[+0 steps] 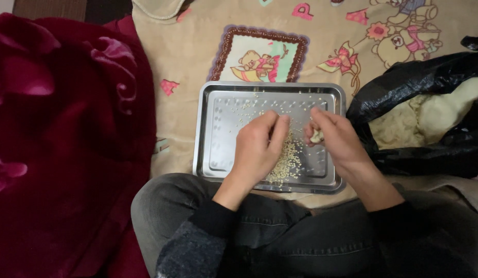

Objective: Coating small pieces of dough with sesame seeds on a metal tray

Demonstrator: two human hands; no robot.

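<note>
Glossy metal tray (213,128), plush blanket (69,128)

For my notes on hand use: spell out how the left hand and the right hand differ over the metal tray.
The left hand lies palm down, fingers stretched over the pile of small pale grains; the right hand is curled, pinching a small pale lump. The left hand seems to hold nothing, while the right hand grips that piece. Both are bare, dark-sleeved, and work above the metal tray.
</note>
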